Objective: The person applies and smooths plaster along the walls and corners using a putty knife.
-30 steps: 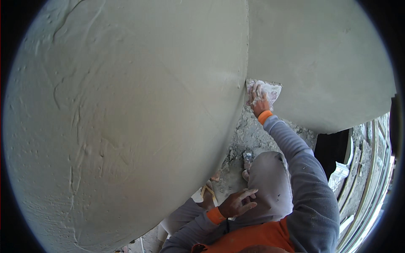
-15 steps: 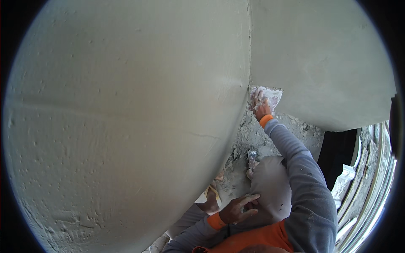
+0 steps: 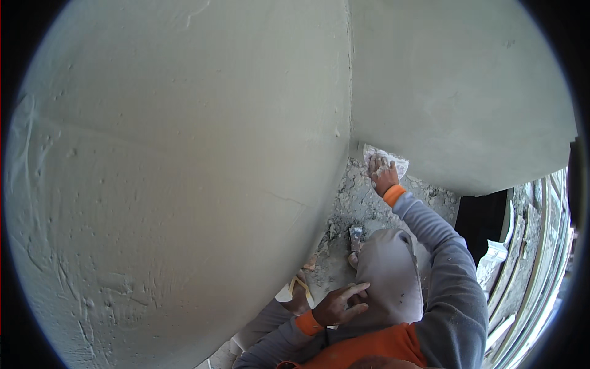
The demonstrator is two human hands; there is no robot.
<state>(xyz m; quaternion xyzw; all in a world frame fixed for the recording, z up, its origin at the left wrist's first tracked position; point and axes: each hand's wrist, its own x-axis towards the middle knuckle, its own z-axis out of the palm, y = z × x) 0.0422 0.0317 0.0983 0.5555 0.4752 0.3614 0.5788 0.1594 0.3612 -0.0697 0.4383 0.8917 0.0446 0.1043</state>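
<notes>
My right hand [image 3: 383, 177] reaches out to the low part of the right wall [image 3: 461, 92]. Its fingers lie pressed along a flat scraper blade [image 3: 398, 162] smeared with white plaster, and the blade rests against the wall's lower edge, a little right of the inside corner. My left hand [image 3: 341, 305] hovers over my lap beside the bent knee [image 3: 387, 270]. Its index finger and thumb stretch out, the other fingers curl loosely, and nothing shows in it.
A large grey plastered wall [image 3: 184, 172] fills the left, with a fine crack and pits. Crumbled plaster [image 3: 362, 190] covers the floor along the corner. A dark opening [image 3: 482, 215] and stacked planks [image 3: 522, 246] lie at the right. My sandalled foot [image 3: 299, 295] is tucked beside the left wall.
The blade under my right hand has come away from the corner, downward and to the right along the wall's foot. My left hand stays nearly in place; the view has shifted slightly.
</notes>
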